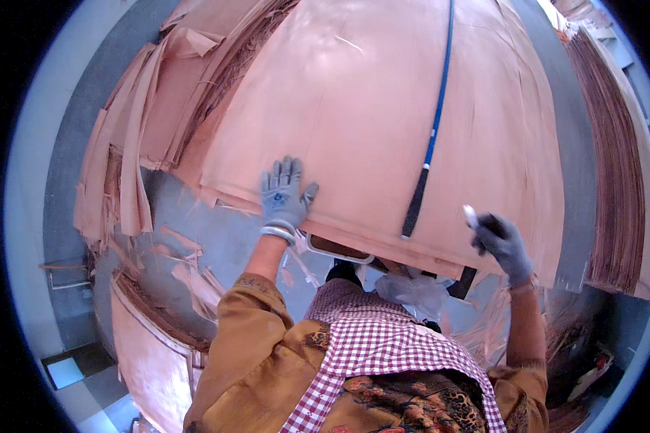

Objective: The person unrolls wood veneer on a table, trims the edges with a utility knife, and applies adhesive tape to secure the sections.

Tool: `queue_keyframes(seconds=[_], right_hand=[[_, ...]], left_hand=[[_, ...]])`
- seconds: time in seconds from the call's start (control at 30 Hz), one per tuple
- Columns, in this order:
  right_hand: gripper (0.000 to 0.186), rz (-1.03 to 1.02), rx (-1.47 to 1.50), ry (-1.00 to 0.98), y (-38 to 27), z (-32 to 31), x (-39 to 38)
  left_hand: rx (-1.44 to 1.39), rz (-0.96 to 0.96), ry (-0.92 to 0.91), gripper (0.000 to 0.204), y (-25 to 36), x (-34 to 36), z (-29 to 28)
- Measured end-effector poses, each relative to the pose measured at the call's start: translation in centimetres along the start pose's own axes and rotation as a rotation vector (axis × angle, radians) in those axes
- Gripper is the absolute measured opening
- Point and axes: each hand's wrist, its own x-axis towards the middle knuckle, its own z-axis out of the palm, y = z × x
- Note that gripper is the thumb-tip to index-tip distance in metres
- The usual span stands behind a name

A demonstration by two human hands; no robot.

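A large, thin pinkish wood veneer sheet (339, 130) lies in front of me on a stack. My left hand (284, 198), in a grey glove, rests flat near the sheet's front edge with its fingers stretched out. Over the sheet's near right part is my right hand (504, 245), also gloved. Its fingers are closed around a small white piece (471, 215) that sticks out past the fingertips; its exact kind is unclear. Between my hands, a long blue rod (435, 130) with a black grip lies lengthwise on the veneer.
Torn, curled veneer sheets (133, 137) are piled at the left. A tall veneer stack (614, 166) stands at the right. Veneer scraps (195, 281) litter the floor near me, and a clear plastic bag (412, 290) lies below the front edge. Another stack (152, 346) sits at lower left.
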Motion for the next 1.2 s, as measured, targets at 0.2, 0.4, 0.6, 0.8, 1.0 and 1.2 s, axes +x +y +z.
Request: queue_keyframes(seconds=[0.2,0.4,0.6,0.8,1.0,1.2], right_hand=[[0.029,-0.170,-0.080,-0.274,-8.0,14.2,16.4],[0.015,-0.018,-0.226,-0.205,-7.5,20.5,27.9],[0.017,-0.064,-0.393,-0.200,-5.5,21.8,30.4],[0.023,0.030,-0.547,-0.081,-7.5,20.2,27.8],[0.014,-0.076,-0.578,-0.194,-7.8,21.7,25.0],[0.021,-0.008,-0.027,-0.352,-6.0,18.2,16.6]], left_hand=[[-0.041,0.097,0.012,0.056,-0.1,0.0,-0.2],[-0.144,0.183,-0.062,0.052,-0.9,1.7,-1.4],[-0.185,0.355,0.091,0.049,-3.5,8.2,1.2],[-0.276,0.522,-0.052,0.050,-1.9,11.8,1.0],[-0.113,0.500,-0.086,0.053,-2.9,11.5,1.5],[0.016,0.525,-0.101,0.052,-1.7,11.2,0.8]])
